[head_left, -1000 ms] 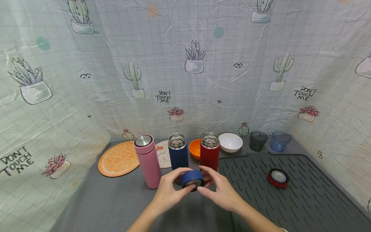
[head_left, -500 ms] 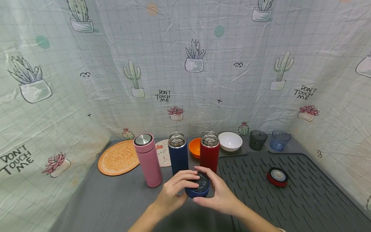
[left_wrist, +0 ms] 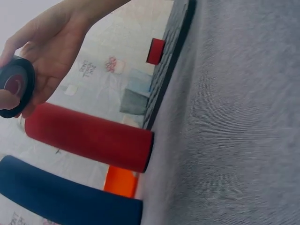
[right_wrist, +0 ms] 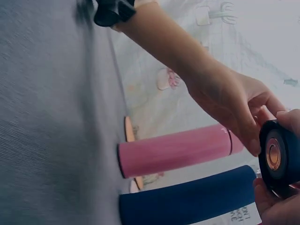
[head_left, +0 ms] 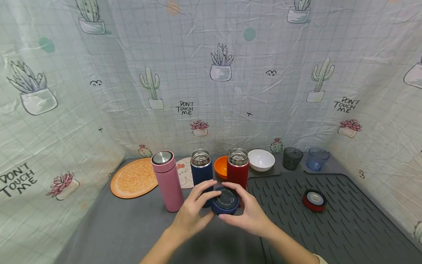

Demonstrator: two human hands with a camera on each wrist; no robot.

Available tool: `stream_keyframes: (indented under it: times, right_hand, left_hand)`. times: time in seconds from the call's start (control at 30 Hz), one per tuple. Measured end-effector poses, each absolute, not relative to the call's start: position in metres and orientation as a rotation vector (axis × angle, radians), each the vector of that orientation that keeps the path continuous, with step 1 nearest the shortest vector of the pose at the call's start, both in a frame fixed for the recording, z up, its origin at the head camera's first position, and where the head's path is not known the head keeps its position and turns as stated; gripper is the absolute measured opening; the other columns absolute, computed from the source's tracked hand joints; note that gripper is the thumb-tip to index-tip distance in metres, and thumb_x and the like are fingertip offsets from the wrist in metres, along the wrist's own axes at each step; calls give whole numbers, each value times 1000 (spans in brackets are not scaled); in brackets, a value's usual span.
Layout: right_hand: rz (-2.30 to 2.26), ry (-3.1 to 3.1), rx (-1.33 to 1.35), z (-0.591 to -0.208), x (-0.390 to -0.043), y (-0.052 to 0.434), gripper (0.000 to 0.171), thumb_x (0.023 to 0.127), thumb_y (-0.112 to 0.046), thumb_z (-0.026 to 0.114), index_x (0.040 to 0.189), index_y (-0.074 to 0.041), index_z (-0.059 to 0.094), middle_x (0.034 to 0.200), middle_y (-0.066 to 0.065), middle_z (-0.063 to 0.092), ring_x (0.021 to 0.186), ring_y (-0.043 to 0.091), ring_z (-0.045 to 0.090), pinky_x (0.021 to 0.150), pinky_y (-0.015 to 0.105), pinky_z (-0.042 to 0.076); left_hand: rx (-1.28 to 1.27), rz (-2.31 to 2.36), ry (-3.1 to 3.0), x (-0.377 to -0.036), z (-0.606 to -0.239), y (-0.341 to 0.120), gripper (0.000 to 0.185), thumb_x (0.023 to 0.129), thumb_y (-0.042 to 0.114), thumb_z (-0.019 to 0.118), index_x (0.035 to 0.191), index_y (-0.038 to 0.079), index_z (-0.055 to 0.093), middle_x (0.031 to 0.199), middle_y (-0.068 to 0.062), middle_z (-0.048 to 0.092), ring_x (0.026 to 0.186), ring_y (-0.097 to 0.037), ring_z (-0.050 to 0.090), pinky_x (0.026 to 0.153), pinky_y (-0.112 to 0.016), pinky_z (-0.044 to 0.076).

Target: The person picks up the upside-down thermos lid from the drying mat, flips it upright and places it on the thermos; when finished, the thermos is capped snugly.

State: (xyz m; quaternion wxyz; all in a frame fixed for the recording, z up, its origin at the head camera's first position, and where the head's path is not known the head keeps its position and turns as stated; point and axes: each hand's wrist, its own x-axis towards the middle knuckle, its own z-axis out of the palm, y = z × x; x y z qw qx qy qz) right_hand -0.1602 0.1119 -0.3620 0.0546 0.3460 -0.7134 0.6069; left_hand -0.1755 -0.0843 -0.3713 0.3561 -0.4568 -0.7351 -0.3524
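Hands gripping blue lid, backdrop ("DON'T TOUCH ME")

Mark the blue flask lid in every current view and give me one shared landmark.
Head: blue flask lid, lower centre, between left hand and right hand.
Left wrist: at the left edge, upper half, partly cut off.
Right wrist: at the right edge, lower half.
Shared landmark: blue flask.

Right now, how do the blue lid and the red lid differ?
The blue lid is held by the left hand and right hand; the red lid rests on the dark mat. In the head view, the blue lid shows a dark printed face, the red lid a black ring round a pale centre. Both are round, with black parts.
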Motion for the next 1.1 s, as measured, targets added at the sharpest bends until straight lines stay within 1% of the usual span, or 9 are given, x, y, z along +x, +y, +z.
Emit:
stream_keyframes:
  times: [0.13, 0.23, 0.27, 0.4, 0.47, 0.6, 0.73, 0.93, 1.1]
  right_hand:
    - [1801, -2129, 1055, -337, -164, 105, 67, 73, 4, 73, 130, 2, 39, 123, 16, 49, 103, 24, 56, 84, 32, 49]
    - [1732, -2126, 1040, -320, -169, 98, 67, 71, 6, 74, 129, 5, 40, 124, 17, 48, 108, 24, 51, 90, 30, 45]
    - [1707, -2131, 1028, -315, -171, 95, 68, 70, 5, 75, 129, 5, 41, 124, 17, 49, 109, 23, 51, 91, 30, 44]
    - [1638, -2141, 977, -298, -182, 83, 69, 70, 2, 76, 130, 4, 42, 127, 15, 48, 112, 23, 49, 90, 31, 44]
    - [1637, -2135, 961, -293, -188, 77, 69, 70, 2, 76, 130, 3, 42, 127, 14, 49, 112, 23, 49, 90, 32, 44]
    - [1656, -2119, 953, -286, -201, 64, 68, 72, 0, 75, 131, 1, 43, 126, 14, 49, 112, 22, 50, 91, 34, 44]
    - [1641, -2111, 929, -283, -212, 53, 67, 73, -2, 75, 132, 0, 43, 125, 15, 50, 112, 24, 50, 92, 39, 42]
    - [1772, -2109, 814, -284, -227, 41, 66, 77, -4, 72, 134, -3, 40, 126, 16, 49, 109, 25, 53, 90, 37, 45]
    - [1883, -2118, 732, -289, -235, 37, 66, 79, -4, 70, 136, -5, 38, 123, 17, 50, 103, 27, 57, 83, 35, 49]
  left_hand:
    - [-994, -964, -1912, -183, -367, -90, 59, 69, 4, 71, 124, 4, 51, 131, -17, 45, 120, -29, 42, 101, -28, 33]
    - [-870, -998, -1903, -192, -362, -91, 71, 68, 5, 72, 132, 0, 41, 135, -19, 40, 124, -30, 38, 104, -31, 29]
    - [-837, -1003, -1911, -195, -361, -90, 79, 65, 3, 73, 134, -2, 37, 137, -20, 37, 126, -30, 36, 105, -34, 28]
    - [-723, -1025, -1988, -210, -357, -86, 97, 64, 8, 79, 142, -2, 22, 143, -19, 28, 130, -31, 27, 105, -50, 20]
    - [-662, -1049, -2005, -219, -356, -83, 98, 65, 12, 80, 142, -2, 20, 143, -19, 27, 129, -32, 27, 103, -58, 16]
    - [-504, -1135, -2052, -233, -357, -81, 96, 69, 18, 79, 142, -2, 19, 144, -19, 26, 129, -34, 26, 102, -62, 9]
    - [-450, -1269, -2078, -244, -360, -80, 96, 73, 15, 76, 144, 0, 13, 142, -19, 28, 128, -34, 29, 102, -57, 19]
    - [-440, -1418, -2085, -258, -374, -76, 89, 72, 18, 78, 140, 7, 22, 128, -16, 43, 113, -28, 48, 91, -46, 41]
    - [-343, -1449, -2150, -257, -388, -75, 81, 72, 24, 78, 133, 7, 28, 119, -17, 53, 102, -30, 56, 83, -47, 46]
